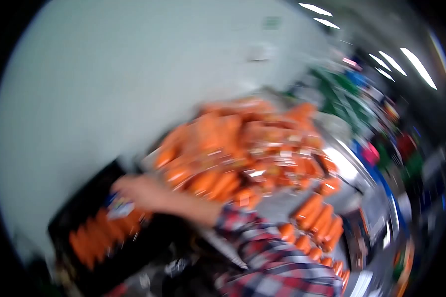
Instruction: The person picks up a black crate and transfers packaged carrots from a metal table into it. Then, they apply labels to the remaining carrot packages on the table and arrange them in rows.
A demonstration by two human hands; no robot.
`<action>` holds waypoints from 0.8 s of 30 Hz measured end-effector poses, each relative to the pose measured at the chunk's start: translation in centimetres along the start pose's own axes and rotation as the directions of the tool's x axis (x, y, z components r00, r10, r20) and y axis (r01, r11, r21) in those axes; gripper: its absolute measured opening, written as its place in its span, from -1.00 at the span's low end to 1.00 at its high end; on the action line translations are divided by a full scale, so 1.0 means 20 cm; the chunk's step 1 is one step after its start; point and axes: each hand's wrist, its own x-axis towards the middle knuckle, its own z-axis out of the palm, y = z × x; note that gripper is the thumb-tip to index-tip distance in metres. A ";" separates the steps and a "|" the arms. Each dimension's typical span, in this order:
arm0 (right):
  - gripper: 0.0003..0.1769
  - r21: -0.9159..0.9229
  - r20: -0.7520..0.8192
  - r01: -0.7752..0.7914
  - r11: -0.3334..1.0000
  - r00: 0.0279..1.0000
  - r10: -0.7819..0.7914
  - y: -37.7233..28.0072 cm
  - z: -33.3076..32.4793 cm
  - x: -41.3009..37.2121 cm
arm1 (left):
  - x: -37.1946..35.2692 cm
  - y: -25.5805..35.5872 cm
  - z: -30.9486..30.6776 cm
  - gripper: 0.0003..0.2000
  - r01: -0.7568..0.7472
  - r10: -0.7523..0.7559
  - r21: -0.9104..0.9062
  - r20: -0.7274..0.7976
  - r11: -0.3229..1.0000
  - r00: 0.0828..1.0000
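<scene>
My right hand (141, 192) reaches from the lower right in a plaid sleeve (277, 257), over the edge of a black crate (84, 198). Motion blur smears its fingers, so their grip cannot be made out. Just beneath it is a blue and white label (120, 207) on the bagged carrots (101, 235) inside the crate. Beyond the forearm lies a large heap of carrots in clear bags (233, 143). My left hand does not show.
More carrot packs (319, 220) lie on the metal table (282, 205) at the right. A pale wall (109, 74) rises behind the crate and heap. Green and blue items (342, 94) are blurred at the upper right.
</scene>
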 end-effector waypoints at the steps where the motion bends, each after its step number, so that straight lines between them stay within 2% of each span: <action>1: -0.72 -0.052 0.036 0.017 0.999 0.999 -0.015 0.05 0.05 0.01 | -0.08 -0.11 -0.02 -0.77 0.072 -0.072 -0.026 -0.006 0.997 0.997; 2: -0.76 -0.075 0.070 -0.165 0.983 0.983 0.170 0.05 0.09 0.03 | -0.18 -0.21 -0.04 -0.78 0.138 -0.138 -0.062 -0.006 0.989 0.990; 3: -0.78 0.198 0.035 -0.161 0.967 0.987 0.158 0.13 0.20 0.03 | -0.26 -0.31 -0.03 -0.78 0.181 -0.183 -0.108 -0.006 0.978 0.983; 4: -0.78 -0.123 0.045 -0.007 0.992 0.999 0.013 0.17 0.24 0.08 | -0.32 -0.35 -0.02 -0.78 0.210 -0.218 -0.165 -0.031 0.964 0.976; 5: -0.79 0.021 0.108 -0.137 0.990 0.985 0.134 0.14 0.32 0.10 | -0.33 -0.28 -0.04 -0.78 0.208 -0.232 -0.231 -0.079 0.950 0.970; 6: -0.78 0.147 0.169 -0.277 0.949 0.953 0.252 0.13 0.39 0.13 | -0.29 -0.14 -0.10 -0.76 0.287 -0.342 -0.294 -0.154 0.912 0.927; 7: -0.83 0.204 0.302 -0.435 0.877 0.880 0.366 0.03 0.46 0.19 | -0.27 -0.16 -0.13 -0.75 0.183 -0.297 -0.416 -0.228 0.891 0.927; 8: -0.85 0.228 0.353 -0.422 0.877 0.876 0.330 0.01 0.57 0.23 | -0.26 -0.24 -0.15 -0.73 0.245 -0.400 -0.535 -0.195 0.809 0.895; 9: -0.85 0.263 0.407 -0.443 0.857 0.856 0.318 0.00 0.68 0.26 | -0.25 -0.27 -0.16 -0.72 0.189 -0.400 -0.593 -0.246 0.783 0.883; 11: -0.83 0.219 0.481 -0.463 0.859 0.817 0.318 -0.02 0.88 0.34 | -0.19 -0.30 -0.19 -0.72 0.054 -0.373 -0.681 -0.332 0.730 0.866; 12: -0.82 0.241 0.458 -0.300 0.923 0.874 0.164 -0.01 1.05 0.39 | -0.18 -0.32 -0.26 -0.72 0.040 -0.369 -0.671 -0.356 0.740 0.859; 13: -0.80 0.212 0.503 -0.383 0.899 0.831 0.236 0.00 1.17 0.44 | -0.17 -0.36 -0.29 -0.73 0.036 -0.383 -0.676 -0.372 0.736 0.845; 16: -0.82 0.249 0.608 -0.523 0.815 0.740 0.288 -0.02 1.52 0.60 | -0.12 -0.42 -0.39 -0.74 -0.003 -0.424 -0.699 -0.436 0.715 0.794; 19: -0.80 0.349 0.656 -0.588 0.729 0.709 0.259 0.06 1.88 0.73 | -0.09 -0.49 -0.42 -0.75 0.012 -0.511 -0.805 -0.364 0.593 0.779; 20: -0.80 0.306 0.678 -0.585 0.751 0.688 0.260 0.12 2.02 0.75 | -0.10 -0.51 -0.45 -0.75 0.107 -0.511 -0.756 -0.325 0.646 0.796; 21: -0.79 0.263 0.699 -0.582 0.770 0.665 0.264 0.20 2.16 0.77 | -0.10 -0.55 -0.45 -0.75 0.081 -0.505 -0.805 -0.286 0.587 0.814; 22: -0.80 0.121 0.780 -0.610 0.783 0.546 0.305 0.24 2.27 0.80 | -0.09 -0.59 -0.44 -0.75 0.054 -0.489 -0.845 -0.256 0.533 0.834; 23: -0.80 0.073 0.773 -0.493 0.867 0.578 0.263 0.37 2.42 0.78 | -0.09 -0.63 -0.43 -0.74 0.029 -0.470 -0.879 -0.227 0.476 0.853; 24: -0.81 0.110 0.792 -0.513 0.851 0.563 0.236 0.37 2.47 0.78 | -0.10 -0.67 -0.43 -0.73 0.071 -0.487 -0.896 -0.171 0.439 0.856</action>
